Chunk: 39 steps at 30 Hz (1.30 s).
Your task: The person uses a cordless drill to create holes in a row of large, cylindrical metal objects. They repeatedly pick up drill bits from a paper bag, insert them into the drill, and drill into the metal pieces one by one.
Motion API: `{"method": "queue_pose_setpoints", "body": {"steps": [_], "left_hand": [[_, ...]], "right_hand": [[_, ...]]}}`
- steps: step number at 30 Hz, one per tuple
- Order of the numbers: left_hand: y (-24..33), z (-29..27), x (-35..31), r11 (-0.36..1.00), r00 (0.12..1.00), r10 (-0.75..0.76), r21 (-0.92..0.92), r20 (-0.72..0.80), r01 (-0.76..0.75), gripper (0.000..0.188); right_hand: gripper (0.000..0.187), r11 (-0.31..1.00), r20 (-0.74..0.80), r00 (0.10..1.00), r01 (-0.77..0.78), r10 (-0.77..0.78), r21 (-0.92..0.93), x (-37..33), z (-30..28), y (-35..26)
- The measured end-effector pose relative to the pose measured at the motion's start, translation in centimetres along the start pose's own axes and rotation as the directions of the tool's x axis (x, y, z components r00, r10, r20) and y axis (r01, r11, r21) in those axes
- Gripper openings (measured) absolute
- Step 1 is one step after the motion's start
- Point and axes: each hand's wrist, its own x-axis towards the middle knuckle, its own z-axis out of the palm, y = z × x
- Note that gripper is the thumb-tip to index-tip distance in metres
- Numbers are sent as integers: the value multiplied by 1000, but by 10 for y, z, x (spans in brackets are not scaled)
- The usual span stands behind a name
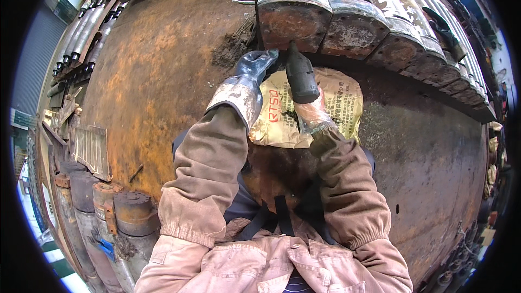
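Taking the yellow sack (pixel 282 125) in the middle as your landmark and going left to right: far to its left a ribbed metal grate (pixel 92 149) leans at the rim of the big rusty plate (pixel 157 92), with a few rusty cylinders (pixel 127 209) standing below it and a small bolt (pixel 135 172) lying loose between the grate and the sack. Just up and left of the sack, a heap of dark grit (pixel 233 49) sits on the plate. Your left hand (pixel 255 68), in a heavy dark glove with a silvery cuff, reaches over the sack's upper left corner; its fingers lie flat and together against the lower edge of the rusty flange (pixel 293 19), gripping nothing. Directly above the sack, your right hand (pixel 309 111), in a thin clear glove, is closed around the black tool (pixel 300 78), whose tip points up at that same flange edge. To the sack's upper right, more flanged pipe ends (pixel 380 38) run off in a row. The risk I judge from here: the tool tip sits very near your left fingertips, so a slip off the scaly rust could drive it into the glove. The thin right glove gives little protection against flakes or sharp edges. Loosened scale may also drop onto the sack, and the sack itself could slide under your forearms on the curved plate.
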Motion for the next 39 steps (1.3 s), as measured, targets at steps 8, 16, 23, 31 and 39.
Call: {"method": "queue_pose_setpoints", "body": {"steps": [8, 16, 23, 31, 39], "left_hand": [[-4, 34, 0, 944, 965, -245, -205, 95, 260, 20], [-1, 40, 1, 931, 975, -207, -291, 80, 221, 19], [-3, 41, 6, 936, 969, -221, -257, 108, 242, 21], [-8, 41, 11, 919, 961, -254, -280, 112, 276, 21], [-9, 76, -3, 860, 835, -256, -281, 487, 427, 51]], "right_hand": [[44, 992, 67, 998, 21, -13, -128, 42, -14, -41], [41, 978, 36, 983, -172, 178, -118, 48, 1, -36], [42, 999, -5, 999, -42, 42, 9, 33, -17, -37], [84, 948, 189, 964, 226, -185, -225, 2, -43, -37], [72, 869, 319, 931, -300, 177, 393, -72, -99, -40]]}}
